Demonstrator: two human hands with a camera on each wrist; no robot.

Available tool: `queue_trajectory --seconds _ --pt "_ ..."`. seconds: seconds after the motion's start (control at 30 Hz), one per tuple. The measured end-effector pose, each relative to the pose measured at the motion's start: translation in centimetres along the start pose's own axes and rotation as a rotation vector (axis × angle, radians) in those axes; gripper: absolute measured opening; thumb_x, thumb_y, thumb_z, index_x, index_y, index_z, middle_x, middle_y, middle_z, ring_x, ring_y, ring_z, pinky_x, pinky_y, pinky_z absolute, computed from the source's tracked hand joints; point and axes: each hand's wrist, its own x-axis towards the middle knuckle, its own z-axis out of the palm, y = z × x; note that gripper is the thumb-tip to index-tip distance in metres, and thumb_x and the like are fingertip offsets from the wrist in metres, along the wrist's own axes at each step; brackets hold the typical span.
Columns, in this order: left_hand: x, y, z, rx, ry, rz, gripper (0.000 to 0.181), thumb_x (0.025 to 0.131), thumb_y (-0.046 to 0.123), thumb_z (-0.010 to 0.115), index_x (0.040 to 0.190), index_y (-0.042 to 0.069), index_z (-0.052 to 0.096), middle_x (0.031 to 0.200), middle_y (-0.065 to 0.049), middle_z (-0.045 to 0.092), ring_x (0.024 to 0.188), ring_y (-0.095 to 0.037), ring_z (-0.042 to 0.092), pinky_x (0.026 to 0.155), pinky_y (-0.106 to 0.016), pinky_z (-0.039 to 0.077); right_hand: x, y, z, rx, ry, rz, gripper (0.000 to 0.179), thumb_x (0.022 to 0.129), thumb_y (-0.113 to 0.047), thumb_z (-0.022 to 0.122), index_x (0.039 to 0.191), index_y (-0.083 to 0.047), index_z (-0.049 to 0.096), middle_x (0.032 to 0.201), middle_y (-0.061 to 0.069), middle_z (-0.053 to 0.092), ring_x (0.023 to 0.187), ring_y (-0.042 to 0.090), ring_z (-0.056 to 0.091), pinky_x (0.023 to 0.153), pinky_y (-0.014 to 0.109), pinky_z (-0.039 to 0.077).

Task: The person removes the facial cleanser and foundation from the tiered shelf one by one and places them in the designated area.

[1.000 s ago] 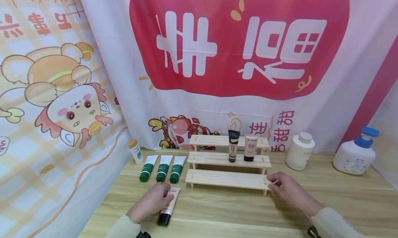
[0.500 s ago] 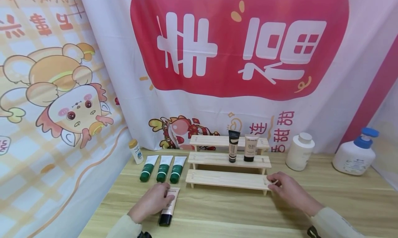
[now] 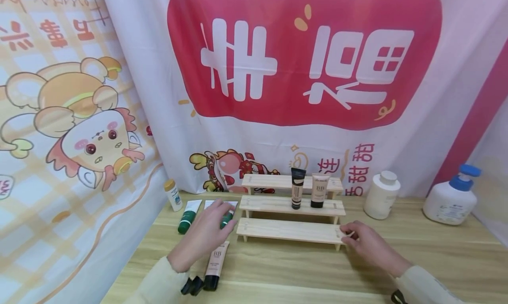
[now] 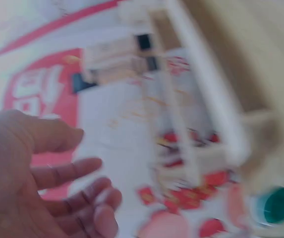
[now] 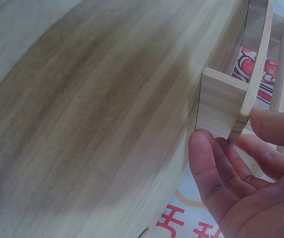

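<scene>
Presently, likely reaching | left hand [image 3: 204, 235]: fingers parted, empty, over green-and-white tubes [image 3: 188, 219] | right hand [image 3: 364, 241]: fingers pinching three-tier wooden rack [image 3: 285, 229] at 4 o'clock | next, probably: pinch one tube

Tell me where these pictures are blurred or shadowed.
Head view: BB readable on the lying beige, black-capped tube; left wrist view: stepped pale wooden rack heavily smeared; right wrist view: sharper, with darkening, apparently shadow, on light wooden tabletop.

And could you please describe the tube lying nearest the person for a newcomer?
On the table, find the three-tiered wooden rack. To its front left lies the pale pink tube; its black cap sets it apart from the green-and-white tubes behind.
</scene>
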Motion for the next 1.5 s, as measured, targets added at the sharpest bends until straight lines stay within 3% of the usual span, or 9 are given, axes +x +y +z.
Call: queue_trajectory --seconds 0.13,0.27,0.37,0.53,0.7,1.03,1.2,1.4,1.5 --pt "1.5 3.3 -1.4 -0.101 0.140 0.173 0.025 0.086 0.021 0.069 0.111 0.018 0.064 0.099 0.008 0.055 0.079 -0.007 0.052 0.059 -0.022 0.047 -0.1 0.3 0.1 0.017 0.003 -0.009 0.026 0.080 0.000 0.071 0.105 0.007 0.065 0.088 0.005 0.060 0.074 0.015 0.058 0.057 0.022 0.050" --pt "3.3 5.8 -1.3 -0.180 0.227 0.296 0.025 0.087 0.016 0.067 0.112 0.015 0.062 0.101 0.008 0.056 0.084 -0.009 0.054 0.065 -0.023 0.048 -0.2 0.5 0.2 0.013 0.006 -0.010 0.027 0.080 -0.001 0.071 0.105 0.007 0.065 0.088 0.005 0.060 0.075 0.015 0.058 0.058 0.022 0.050" --pt "4.9 6.7 -0.3 -0.179 0.234 0.354 0.031 0.088 0.017 0.066 0.119 0.017 0.060 0.109 0.005 0.056 0.088 -0.010 0.055 0.068 -0.024 0.048 -0.2 0.6 0.3 0.011 0.007 -0.013 0.027 0.080 0.000 0.071 0.106 0.007 0.065 0.088 0.005 0.060 0.075 0.015 0.058 0.058 0.023 0.050" --pt "7.6 7.6 1.6 -0.177 0.181 0.428 0.044 0.089 0.017 0.065 0.131 0.020 0.053 0.124 0.000 0.052 0.102 -0.014 0.053 0.083 -0.029 0.049 0.0 0.6 0.4 0.000 0.004 -0.001 0.027 0.081 -0.001 0.071 0.106 0.005 0.066 0.088 0.004 0.060 0.075 0.014 0.057 0.059 0.022 0.050" --pt "9.5 8.6 2.7 -0.160 0.127 0.419 0.052 0.090 0.018 0.064 0.139 0.021 0.047 0.132 -0.002 0.047 0.120 -0.014 0.044 0.098 -0.032 0.041 0.1 0.6 0.4 -0.008 0.006 -0.010 0.026 0.081 -0.001 0.071 0.106 0.005 0.066 0.089 0.004 0.060 0.075 0.014 0.057 0.060 0.022 0.050" --pt "10.8 8.8 4.2 -0.131 0.078 0.385 0.053 0.091 0.019 0.063 0.141 0.021 0.045 0.138 -0.003 0.045 0.128 -0.016 0.039 0.103 -0.033 0.035 0.2 0.5 0.4 -0.018 0.010 0.020 0.026 0.080 -0.001 0.070 0.106 0.003 0.066 0.090 0.004 0.061 0.076 0.013 0.057 0.060 0.022 0.050" --pt "11.1 8.5 5.0 -0.156 0.073 0.384 0.052 0.091 0.018 0.063 0.140 0.021 0.045 0.138 -0.001 0.046 0.127 -0.015 0.040 0.102 -0.032 0.036 0.1 0.4 0.3 -0.005 0.012 0.026 0.026 0.080 -0.001 0.071 0.106 0.004 0.066 0.089 0.004 0.061 0.076 0.014 0.057 0.060 0.022 0.050" --pt "11.2 8.4 6.4 -0.271 0.066 0.383 0.057 0.090 0.014 0.065 0.141 0.022 0.040 0.143 -0.002 0.042 0.107 -0.019 0.056 0.086 -0.028 0.048 0.0 0.4 0.2 -0.004 0.013 0.020 0.026 0.081 -0.001 0.070 0.106 0.004 0.065 0.089 0.004 0.061 0.075 0.014 0.057 0.059 0.023 0.050" --pt "11.3 8.3 7.4 -0.281 0.108 0.407 0.059 0.089 0.014 0.066 0.140 0.021 0.038 0.142 -0.003 0.042 0.115 -0.020 0.053 0.090 -0.028 0.046 0.0 0.4 0.2 -0.006 0.013 0.020 0.027 0.081 -0.001 0.070 0.107 0.004 0.065 0.089 0.003 0.060 0.076 0.014 0.057 0.060 0.023 0.050"
